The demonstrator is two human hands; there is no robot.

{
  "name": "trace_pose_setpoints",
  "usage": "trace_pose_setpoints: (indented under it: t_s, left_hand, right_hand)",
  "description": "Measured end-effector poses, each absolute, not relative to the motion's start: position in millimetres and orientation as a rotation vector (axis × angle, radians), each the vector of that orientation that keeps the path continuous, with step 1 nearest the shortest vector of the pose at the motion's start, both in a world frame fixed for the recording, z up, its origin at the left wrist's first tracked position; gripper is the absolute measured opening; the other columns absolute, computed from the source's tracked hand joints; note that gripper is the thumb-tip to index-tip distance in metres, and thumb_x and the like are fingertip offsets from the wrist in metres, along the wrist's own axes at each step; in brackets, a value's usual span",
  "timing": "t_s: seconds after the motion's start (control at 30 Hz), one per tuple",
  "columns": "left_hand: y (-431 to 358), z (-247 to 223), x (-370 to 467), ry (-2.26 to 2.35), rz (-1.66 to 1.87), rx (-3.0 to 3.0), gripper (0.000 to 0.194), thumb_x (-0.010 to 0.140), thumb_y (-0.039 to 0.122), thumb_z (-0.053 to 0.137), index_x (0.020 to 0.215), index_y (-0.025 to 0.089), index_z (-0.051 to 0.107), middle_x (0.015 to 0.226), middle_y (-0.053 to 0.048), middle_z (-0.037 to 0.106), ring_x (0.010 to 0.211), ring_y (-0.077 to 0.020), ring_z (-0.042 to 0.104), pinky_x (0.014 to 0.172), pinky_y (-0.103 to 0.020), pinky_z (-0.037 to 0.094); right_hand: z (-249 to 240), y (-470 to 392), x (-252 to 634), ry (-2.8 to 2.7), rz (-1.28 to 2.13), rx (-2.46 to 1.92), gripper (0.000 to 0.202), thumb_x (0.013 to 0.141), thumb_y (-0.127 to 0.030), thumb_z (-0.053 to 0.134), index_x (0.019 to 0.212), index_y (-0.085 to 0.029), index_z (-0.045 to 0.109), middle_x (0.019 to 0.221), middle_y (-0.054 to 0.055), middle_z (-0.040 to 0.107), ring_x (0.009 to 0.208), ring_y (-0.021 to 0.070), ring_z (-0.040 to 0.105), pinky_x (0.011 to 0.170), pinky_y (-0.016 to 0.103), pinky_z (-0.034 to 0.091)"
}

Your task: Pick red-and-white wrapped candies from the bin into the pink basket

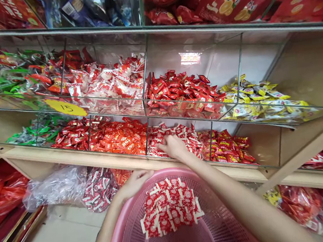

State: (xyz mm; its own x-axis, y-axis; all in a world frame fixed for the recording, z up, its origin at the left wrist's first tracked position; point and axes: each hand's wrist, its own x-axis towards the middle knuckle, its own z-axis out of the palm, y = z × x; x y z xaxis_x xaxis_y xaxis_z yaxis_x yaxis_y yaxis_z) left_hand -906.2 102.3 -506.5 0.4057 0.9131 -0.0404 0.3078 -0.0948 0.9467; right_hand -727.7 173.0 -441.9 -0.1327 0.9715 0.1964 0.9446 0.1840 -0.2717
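Observation:
My right hand (175,147) reaches into a lower shelf compartment, on small red-and-white wrapped candies (191,137). Its fingers are curled, and whatever lies inside them is hidden. With my left hand (136,182) I grip the far left rim of a pink plastic basket (119,236), which has perforated walls. Inside the basket lies a heap of red-and-white candy packets (172,206), set in rough rows, of the same look as those in the compartment.
Orange-red candies (119,138) fill the compartment to the left, red-yellow ones (229,148) the one to the right. Clear dividers and a wooden shelf edge (74,157) border the bins. A yellow price tag (65,107) hangs above. Bagged candies (99,187) lie below, beside the floor (66,234).

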Motion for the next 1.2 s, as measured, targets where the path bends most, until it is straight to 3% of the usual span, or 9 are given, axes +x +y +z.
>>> trace_pose_setpoints:
  t_s: [0.2,0.4,0.53,0.83,1.0,1.2]
  left_hand:
    - [105,-506,-907,1.105,0.712,1.644,0.043,0.079,0.047,0.043,0.093,0.012,0.064,0.090,-0.004,0.066,0.087,-0.0198,0.055,0.079,-0.027,0.039]
    - [105,-506,-906,1.092,0.716,1.625,0.044,0.078,0.047,0.044,0.096,0.012,0.064,0.090,-0.003,0.066,0.087,-0.0198,0.055,0.080,-0.028,0.039]
    - [104,-507,-906,1.095,0.741,1.605,0.043,0.077,0.047,0.045,0.093,0.012,0.065,0.090,-0.003,0.066,0.087,-0.0190,0.055,0.080,-0.028,0.039]
    - [104,-509,-908,1.072,0.751,1.619,0.044,0.078,0.048,0.044,0.090,0.010,0.064,0.088,-0.004,0.065,0.084,-0.0185,0.054,0.077,-0.027,0.039]
    - [104,-510,-908,1.107,0.754,1.634,0.044,0.077,0.049,0.044,0.084,0.011,0.065,0.078,-0.004,0.065,0.078,-0.0196,0.054,0.071,-0.028,0.039]
    - [104,-509,-906,1.158,0.758,1.665,0.045,0.075,0.051,0.044,0.079,0.012,0.065,0.076,-0.003,0.063,0.077,-0.0199,0.052,0.069,-0.027,0.039]
  right_hand:
    - [-451,176,-736,-2.156,0.081,-1.927,0.036,0.071,-0.052,0.051,0.078,-0.018,0.057,0.081,0.010,0.062,0.075,0.0216,0.058,0.057,0.028,0.037]
    - [-452,176,-730,-2.185,0.139,-1.850,0.018,0.070,-0.037,0.055,0.073,-0.019,0.055,0.074,0.007,0.061,0.068,0.0196,0.057,0.051,0.026,0.034]
    - [-452,172,-728,-2.084,0.145,-1.730,0.016,0.071,-0.034,0.051,0.077,-0.019,0.054,0.070,0.005,0.060,0.063,0.0167,0.054,0.050,0.024,0.032]
    - [-446,181,-741,-1.938,0.085,-1.653,0.031,0.080,-0.040,0.041,0.100,-0.018,0.048,0.079,0.006,0.059,0.069,0.0173,0.054,0.057,0.025,0.034]
    - [-433,196,-720,-2.363,-0.176,-1.294,0.027,0.082,-0.028,0.042,0.106,-0.017,0.048,0.102,0.008,0.054,0.088,0.0173,0.050,0.074,0.026,0.036]
    - [-425,209,-715,-2.656,-0.321,-1.115,0.025,0.082,-0.019,0.043,0.106,-0.016,0.051,0.107,0.009,0.049,0.098,0.0189,0.045,0.082,0.031,0.036]
